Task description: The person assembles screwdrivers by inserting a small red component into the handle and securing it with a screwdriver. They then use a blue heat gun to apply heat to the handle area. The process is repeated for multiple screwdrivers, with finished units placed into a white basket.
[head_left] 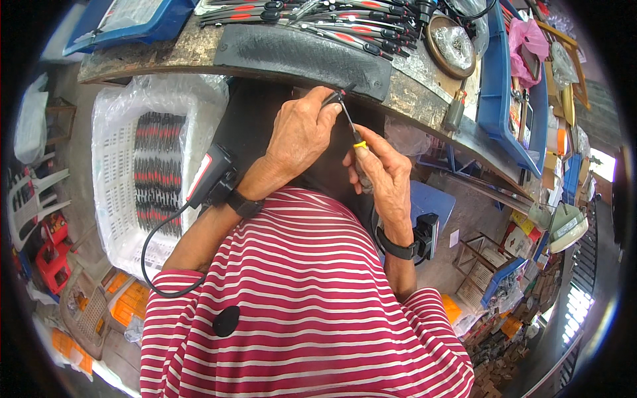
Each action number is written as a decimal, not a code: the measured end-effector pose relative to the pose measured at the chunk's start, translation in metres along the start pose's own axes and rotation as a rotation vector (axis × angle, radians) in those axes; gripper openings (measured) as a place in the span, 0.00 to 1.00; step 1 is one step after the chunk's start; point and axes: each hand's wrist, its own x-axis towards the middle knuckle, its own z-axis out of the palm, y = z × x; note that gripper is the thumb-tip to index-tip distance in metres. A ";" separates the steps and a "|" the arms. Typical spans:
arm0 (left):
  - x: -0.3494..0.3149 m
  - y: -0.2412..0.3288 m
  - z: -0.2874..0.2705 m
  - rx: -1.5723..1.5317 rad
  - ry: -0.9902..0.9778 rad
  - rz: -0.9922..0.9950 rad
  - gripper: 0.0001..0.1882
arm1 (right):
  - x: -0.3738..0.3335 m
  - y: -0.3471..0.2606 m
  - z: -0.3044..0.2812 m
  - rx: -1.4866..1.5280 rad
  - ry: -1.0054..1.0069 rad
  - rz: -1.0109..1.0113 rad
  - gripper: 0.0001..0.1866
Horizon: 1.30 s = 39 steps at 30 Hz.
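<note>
Head camera side, looking down past a red-and-white striped shirt [292, 265], I saw both hands at work just in front of the bench's edge. The left hand [302, 132] was closed, thumb and fingers pinching a small dark piece [331, 99] close by the dark strip [302, 60] that ran along the front of the workbench [152, 60]. The right hand [381, 169] was wrapped round a screwdriver [359, 144] with a yellow collar, its shaft slanting up and left to the piece. Whether the tip was seated in anything, I couldn't tell. The two hands were near each other but apart, and each wrist wore a black strap.

Beyond the strip lay a heap of slim black, grey and red parts [352, 30], and to its right sat a round brown bowl [434, 50] holding something in clear plastic. A second screwdriver [455, 114] rested near the bench edge, beside a blue tray [494, 99] with a pink bag [526, 46] at its far side. Left of the person stood a white crate [113, 166], plastic-lined, with black-and-red pieces [158, 176] stacked in rows.
</note>
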 end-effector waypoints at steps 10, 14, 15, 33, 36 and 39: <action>0.000 0.000 0.000 0.030 0.005 0.029 0.12 | 0.000 0.000 0.000 -0.049 0.007 -0.003 0.18; 0.000 0.000 0.000 0.042 0.009 0.043 0.11 | 0.000 -0.001 0.001 -0.086 0.012 -0.007 0.18; 0.000 0.000 0.000 0.047 0.008 0.043 0.11 | 0.000 -0.001 0.001 -0.105 0.015 -0.008 0.18; -0.001 -0.002 0.004 0.214 0.109 0.242 0.10 | 0.004 -0.001 0.008 -0.950 0.189 -0.566 0.22; 0.002 -0.003 0.005 0.223 0.098 0.261 0.07 | 0.009 0.002 0.008 -0.853 0.169 -0.613 0.24; 0.005 -0.003 0.004 0.253 0.090 0.286 0.07 | 0.013 0.002 0.006 -0.833 0.130 -0.644 0.25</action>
